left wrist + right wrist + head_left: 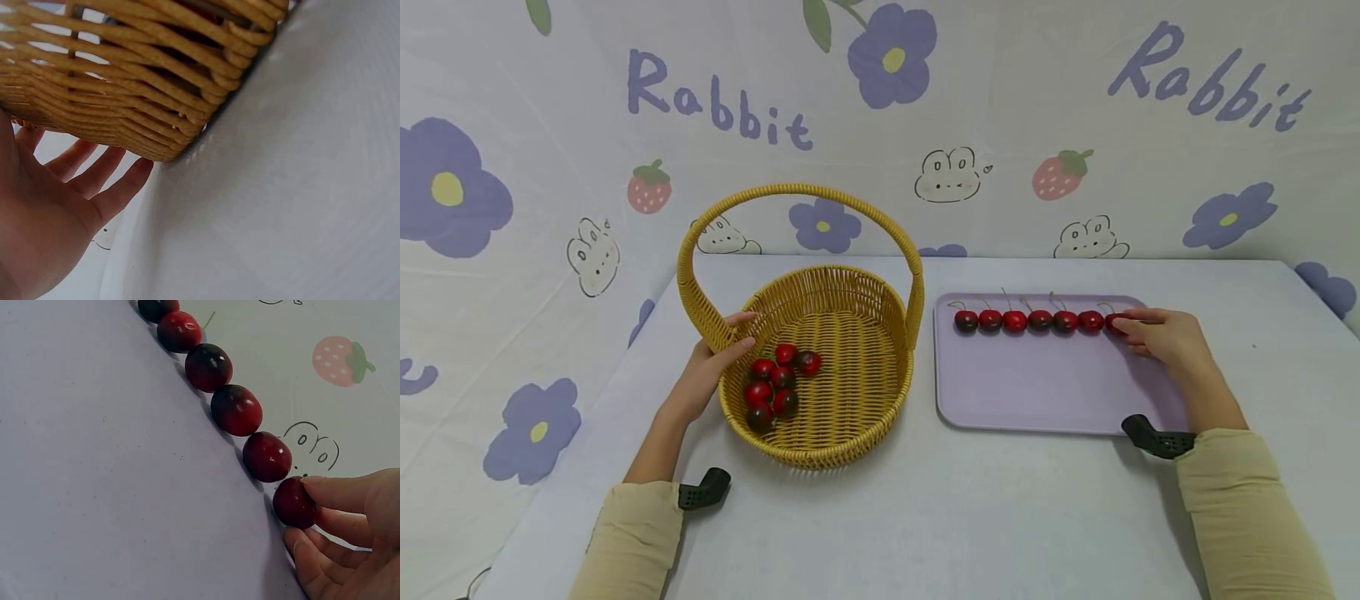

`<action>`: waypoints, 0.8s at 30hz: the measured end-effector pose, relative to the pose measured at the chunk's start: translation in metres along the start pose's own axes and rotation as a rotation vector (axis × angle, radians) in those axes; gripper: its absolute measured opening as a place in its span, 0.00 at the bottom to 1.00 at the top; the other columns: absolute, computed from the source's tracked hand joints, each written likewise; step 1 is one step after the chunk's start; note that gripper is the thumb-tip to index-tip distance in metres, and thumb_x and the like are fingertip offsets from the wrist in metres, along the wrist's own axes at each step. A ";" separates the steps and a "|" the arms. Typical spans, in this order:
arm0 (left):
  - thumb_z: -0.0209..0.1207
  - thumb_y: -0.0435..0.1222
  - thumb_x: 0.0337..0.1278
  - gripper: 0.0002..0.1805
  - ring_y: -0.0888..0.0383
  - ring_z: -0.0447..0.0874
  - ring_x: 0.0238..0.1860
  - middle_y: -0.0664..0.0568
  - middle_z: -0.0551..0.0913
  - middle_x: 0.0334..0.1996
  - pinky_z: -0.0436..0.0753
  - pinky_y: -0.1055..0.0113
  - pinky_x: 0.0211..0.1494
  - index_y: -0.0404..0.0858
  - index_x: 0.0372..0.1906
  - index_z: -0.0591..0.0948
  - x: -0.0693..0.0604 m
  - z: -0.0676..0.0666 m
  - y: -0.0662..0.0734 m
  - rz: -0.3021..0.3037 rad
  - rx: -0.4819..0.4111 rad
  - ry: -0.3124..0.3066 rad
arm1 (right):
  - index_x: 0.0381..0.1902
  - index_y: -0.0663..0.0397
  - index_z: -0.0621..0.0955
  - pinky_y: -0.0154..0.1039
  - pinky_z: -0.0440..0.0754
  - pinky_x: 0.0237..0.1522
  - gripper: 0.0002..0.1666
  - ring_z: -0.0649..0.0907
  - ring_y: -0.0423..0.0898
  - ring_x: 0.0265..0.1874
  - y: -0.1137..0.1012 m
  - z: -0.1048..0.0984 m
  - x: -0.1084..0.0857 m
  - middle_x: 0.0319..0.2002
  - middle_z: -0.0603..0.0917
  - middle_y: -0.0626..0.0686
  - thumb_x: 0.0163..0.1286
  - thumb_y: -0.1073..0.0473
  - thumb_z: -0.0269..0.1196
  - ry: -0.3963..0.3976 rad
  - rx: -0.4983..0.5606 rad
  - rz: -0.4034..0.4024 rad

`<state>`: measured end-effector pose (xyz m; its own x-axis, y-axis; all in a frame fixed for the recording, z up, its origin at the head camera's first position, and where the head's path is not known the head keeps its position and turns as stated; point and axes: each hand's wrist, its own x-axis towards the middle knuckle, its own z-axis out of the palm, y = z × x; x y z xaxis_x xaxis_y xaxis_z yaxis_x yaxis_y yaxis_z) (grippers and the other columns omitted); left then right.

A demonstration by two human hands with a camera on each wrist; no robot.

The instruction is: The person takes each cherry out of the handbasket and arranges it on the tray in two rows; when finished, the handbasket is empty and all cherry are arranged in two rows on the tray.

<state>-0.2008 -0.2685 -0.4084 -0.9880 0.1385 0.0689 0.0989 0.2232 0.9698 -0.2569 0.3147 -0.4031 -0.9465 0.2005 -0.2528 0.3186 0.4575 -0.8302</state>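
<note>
Seven cherries [1015,322] line the tray's [1045,383] far side, the right hand [1168,337] pinching the end cherry [292,503]; more remain in the basket [820,456], gripped by the left hand [707,371].

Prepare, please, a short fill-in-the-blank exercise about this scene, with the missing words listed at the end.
1. The left grip holds the yellow basket close to where its arched ____ begins.
2. Counting the pinched one, the row of cherries on the tray numbers ____.
3. In the head view, the right grip pinches the cherry at the row's ____ end.

Missing words: handle; seven; right.
</note>
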 end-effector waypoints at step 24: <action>0.52 0.43 0.68 0.28 0.45 0.59 0.67 0.43 0.61 0.69 0.57 0.45 0.67 0.38 0.69 0.64 0.000 0.000 -0.001 -0.002 0.001 0.003 | 0.64 0.71 0.67 0.29 0.80 0.30 0.35 0.77 0.33 0.25 -0.004 0.000 -0.004 0.48 0.75 0.63 0.72 0.47 0.54 0.045 -0.050 0.015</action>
<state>-0.2013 -0.2685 -0.4091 -0.9885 0.1353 0.0671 0.0966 0.2248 0.9696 -0.2542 0.3122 -0.3987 -0.9386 0.2463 -0.2416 0.3363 0.4969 -0.8000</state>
